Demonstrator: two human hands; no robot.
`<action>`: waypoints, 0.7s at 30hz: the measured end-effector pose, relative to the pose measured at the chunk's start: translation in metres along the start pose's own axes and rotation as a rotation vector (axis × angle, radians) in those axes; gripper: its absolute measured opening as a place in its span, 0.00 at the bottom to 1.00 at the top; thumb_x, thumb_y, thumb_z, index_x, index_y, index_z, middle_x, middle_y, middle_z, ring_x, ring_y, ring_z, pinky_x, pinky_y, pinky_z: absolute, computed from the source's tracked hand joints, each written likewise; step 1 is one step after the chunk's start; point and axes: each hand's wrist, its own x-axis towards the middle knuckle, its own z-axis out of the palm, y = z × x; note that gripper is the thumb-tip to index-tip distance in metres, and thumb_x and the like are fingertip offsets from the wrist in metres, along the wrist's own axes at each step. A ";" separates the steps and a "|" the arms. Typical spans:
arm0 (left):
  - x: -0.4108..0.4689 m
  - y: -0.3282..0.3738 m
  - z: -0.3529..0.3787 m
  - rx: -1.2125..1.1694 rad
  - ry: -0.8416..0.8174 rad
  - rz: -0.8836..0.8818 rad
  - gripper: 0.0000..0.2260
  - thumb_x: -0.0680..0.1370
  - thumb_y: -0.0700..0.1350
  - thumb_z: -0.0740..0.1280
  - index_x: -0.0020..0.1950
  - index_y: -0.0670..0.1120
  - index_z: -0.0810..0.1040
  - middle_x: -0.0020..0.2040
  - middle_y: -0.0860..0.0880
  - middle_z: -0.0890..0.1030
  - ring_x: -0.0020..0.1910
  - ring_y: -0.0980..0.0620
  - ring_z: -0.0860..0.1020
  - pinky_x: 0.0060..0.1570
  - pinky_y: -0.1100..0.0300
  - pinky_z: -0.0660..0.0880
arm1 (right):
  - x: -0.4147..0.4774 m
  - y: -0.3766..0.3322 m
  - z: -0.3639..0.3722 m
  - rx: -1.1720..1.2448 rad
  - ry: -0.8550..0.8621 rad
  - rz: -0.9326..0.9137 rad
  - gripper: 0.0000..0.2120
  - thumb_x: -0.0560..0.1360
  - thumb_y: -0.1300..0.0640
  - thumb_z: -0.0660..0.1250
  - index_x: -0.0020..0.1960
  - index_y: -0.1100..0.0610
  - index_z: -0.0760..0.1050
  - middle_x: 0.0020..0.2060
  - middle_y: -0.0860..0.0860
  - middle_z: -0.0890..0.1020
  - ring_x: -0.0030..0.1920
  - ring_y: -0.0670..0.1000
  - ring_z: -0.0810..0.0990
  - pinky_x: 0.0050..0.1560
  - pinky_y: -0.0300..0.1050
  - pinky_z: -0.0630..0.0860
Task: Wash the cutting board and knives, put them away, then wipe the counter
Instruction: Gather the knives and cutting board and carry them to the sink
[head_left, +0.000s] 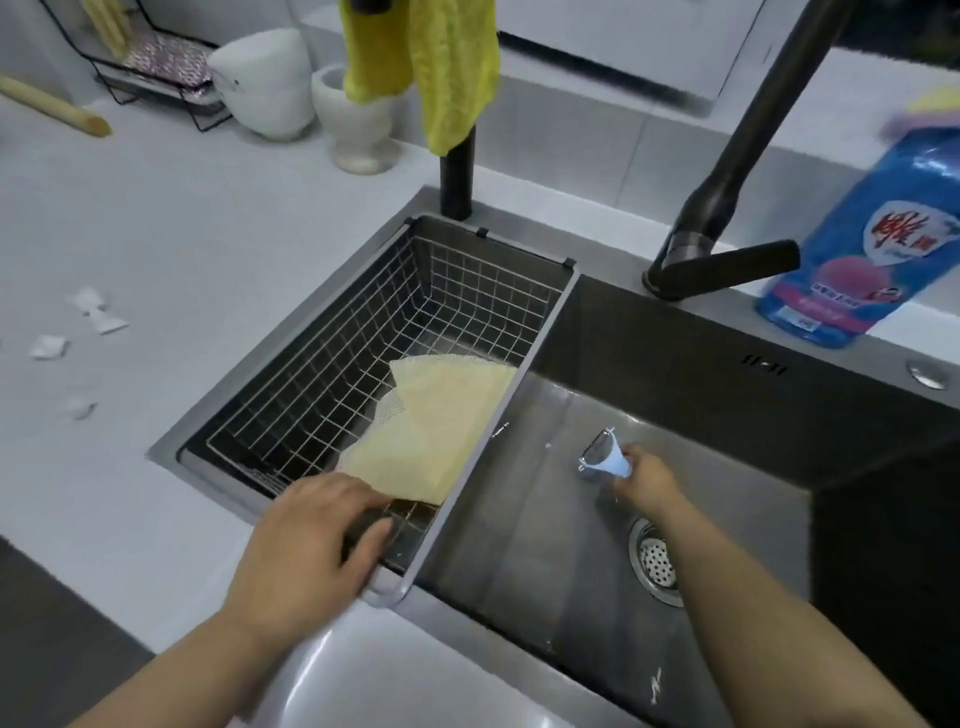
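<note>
My right hand (647, 480) is down in the steel sink basin (545, 545) and grips a small peeler (602, 457) by its pale blue handle, its metal head pointing away from me. My left hand (306, 540) lies over the near end of the wire basket (415, 312) set in the sink's left side, fingers stretched toward a yellow mesh cloth (441, 426) lying in the basket. A dark patch shows under the fingers; I cannot tell what it is. No cutting board or knife is in view.
A black faucet (727, 182) reaches over the basin, and the drain strainer (657, 561) sits near my right forearm. A blue detergent bottle (872, 234) stands at the right. Yellow cloths (447, 67) hang on a black post. White scraps (93, 312) lie on the counter (208, 234).
</note>
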 end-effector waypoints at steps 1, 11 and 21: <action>0.001 0.000 0.000 -0.004 0.000 -0.018 0.16 0.73 0.54 0.55 0.43 0.50 0.81 0.38 0.56 0.81 0.39 0.55 0.78 0.43 0.59 0.72 | 0.010 0.000 0.003 -0.077 0.004 -0.013 0.20 0.71 0.55 0.68 0.62 0.57 0.71 0.54 0.58 0.81 0.54 0.59 0.79 0.55 0.50 0.75; 0.002 0.003 0.005 0.067 0.029 -0.066 0.23 0.78 0.58 0.49 0.47 0.48 0.80 0.43 0.53 0.82 0.46 0.55 0.77 0.47 0.55 0.74 | 0.077 -0.007 0.018 -0.406 0.035 -0.182 0.20 0.77 0.60 0.57 0.68 0.57 0.67 0.64 0.61 0.74 0.66 0.60 0.68 0.65 0.45 0.61; 0.002 -0.002 0.009 0.053 0.070 -0.051 0.28 0.79 0.59 0.44 0.45 0.46 0.81 0.43 0.52 0.82 0.47 0.58 0.71 0.49 0.64 0.65 | 0.105 0.006 0.029 -0.419 0.117 -0.069 0.22 0.77 0.64 0.54 0.70 0.56 0.65 0.67 0.63 0.65 0.69 0.61 0.60 0.69 0.43 0.55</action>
